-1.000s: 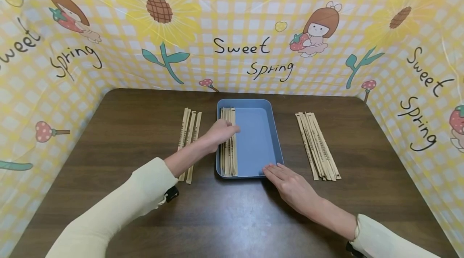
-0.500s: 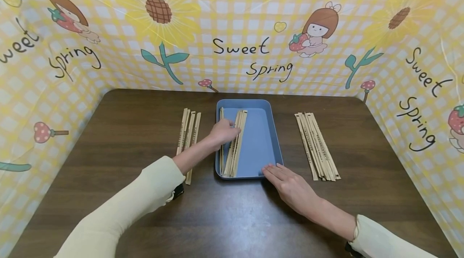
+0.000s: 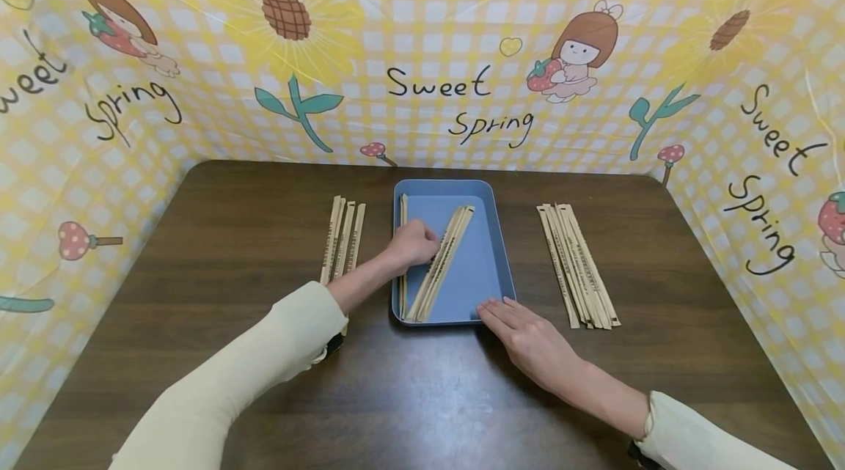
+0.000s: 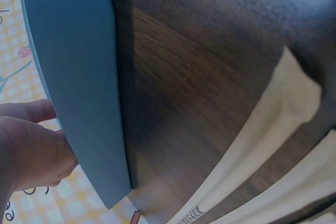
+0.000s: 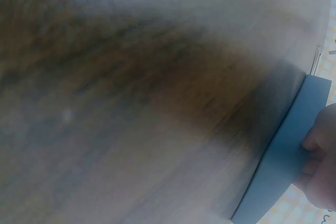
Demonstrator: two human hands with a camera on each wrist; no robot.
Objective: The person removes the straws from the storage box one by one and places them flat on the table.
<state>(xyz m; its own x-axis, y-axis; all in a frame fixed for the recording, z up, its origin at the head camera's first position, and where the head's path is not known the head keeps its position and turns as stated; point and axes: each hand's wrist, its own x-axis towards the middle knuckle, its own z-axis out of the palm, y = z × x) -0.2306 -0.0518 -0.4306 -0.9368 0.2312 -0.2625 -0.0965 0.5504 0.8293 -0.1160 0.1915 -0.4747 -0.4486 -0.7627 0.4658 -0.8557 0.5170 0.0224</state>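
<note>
In the head view my left hand (image 3: 414, 241) is over the blue tray (image 3: 485, 243), fingers bent, knuckles right at the left side of a bundle of slim paper-wrapped sticks (image 3: 442, 265). That bundle slants across the tray, its far end leaning right. A few more wrapped sticks (image 3: 403, 265) lie straight along the tray's left wall. Whether my left fingertips grip any stick I cannot tell; the wall (image 4: 79, 93) hides them in the left wrist view. My right hand (image 3: 531, 342) rests with straight fingers on the tray's near right corner, also touching its rim in the right wrist view.
On the brown table (image 3: 429, 397), several wrapped sticks (image 3: 343, 235) lie left of the tray, partly under my left forearm. A larger group of wrapped sticks (image 3: 577, 268) lies to the right. A patterned yellow cloth (image 3: 442, 37) encloses the back and sides.
The bundle inside the tray has swung away from the left wall, its far end shifting right. A few sticks stay along the wall. My left hand moved slightly right; my right hand stayed put.
</note>
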